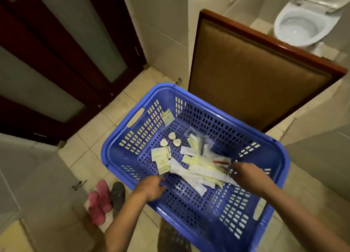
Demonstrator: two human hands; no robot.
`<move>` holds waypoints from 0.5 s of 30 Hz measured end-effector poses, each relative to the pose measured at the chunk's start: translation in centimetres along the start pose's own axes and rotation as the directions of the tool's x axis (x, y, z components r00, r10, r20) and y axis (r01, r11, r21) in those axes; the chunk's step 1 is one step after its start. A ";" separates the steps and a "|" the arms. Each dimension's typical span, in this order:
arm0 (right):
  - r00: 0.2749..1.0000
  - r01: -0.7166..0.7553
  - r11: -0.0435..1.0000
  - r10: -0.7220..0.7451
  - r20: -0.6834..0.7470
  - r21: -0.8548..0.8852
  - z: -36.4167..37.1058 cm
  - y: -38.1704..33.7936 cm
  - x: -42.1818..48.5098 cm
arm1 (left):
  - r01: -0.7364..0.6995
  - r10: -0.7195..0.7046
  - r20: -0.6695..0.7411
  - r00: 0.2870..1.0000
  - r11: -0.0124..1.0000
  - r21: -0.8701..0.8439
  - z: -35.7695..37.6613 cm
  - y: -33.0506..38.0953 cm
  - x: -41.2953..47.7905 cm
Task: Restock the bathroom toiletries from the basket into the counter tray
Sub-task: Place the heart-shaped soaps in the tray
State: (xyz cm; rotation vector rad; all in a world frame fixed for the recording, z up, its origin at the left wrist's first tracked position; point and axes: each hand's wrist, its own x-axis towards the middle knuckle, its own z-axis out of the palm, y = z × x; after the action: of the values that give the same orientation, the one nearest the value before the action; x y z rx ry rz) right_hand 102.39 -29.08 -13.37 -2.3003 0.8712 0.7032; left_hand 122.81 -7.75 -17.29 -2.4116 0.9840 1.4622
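Plastic-wrapped packets [200, 173]: right hand [244, 176] reaches onto the pile, apparently to pick one; blur hides whether it grips.
Left hand [153, 188]: loosely curled, holding nothing, near the sachets [161, 159], likely ready to gather.
Basket [104, 157]: blue, toiletries loose on its floor; tray not in view.
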 end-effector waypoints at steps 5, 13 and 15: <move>0.992 -0.119 0.981 0.111 0.056 0.155 3.5 -1.3 2.1 | -0.066 0.046 0.155 0.987 0.990 0.128 0.3 0.5 4.0; 0.974 -0.174 0.971 0.145 0.174 0.165 10.6 -1.3 7.7 | -0.079 0.043 0.190 0.981 0.979 0.186 2.0 1.2 11.3; 0.967 -0.174 0.972 0.139 0.212 0.156 12.4 -0.9 9.4 | -0.054 0.018 0.190 0.982 0.981 0.185 2.3 1.0 12.9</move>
State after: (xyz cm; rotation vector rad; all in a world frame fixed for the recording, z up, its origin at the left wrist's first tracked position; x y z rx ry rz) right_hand 105.83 -24.16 -27.76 -1.9837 0.9856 0.8747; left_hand 124.43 -13.35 -29.02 -2.0921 1.0741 1.4997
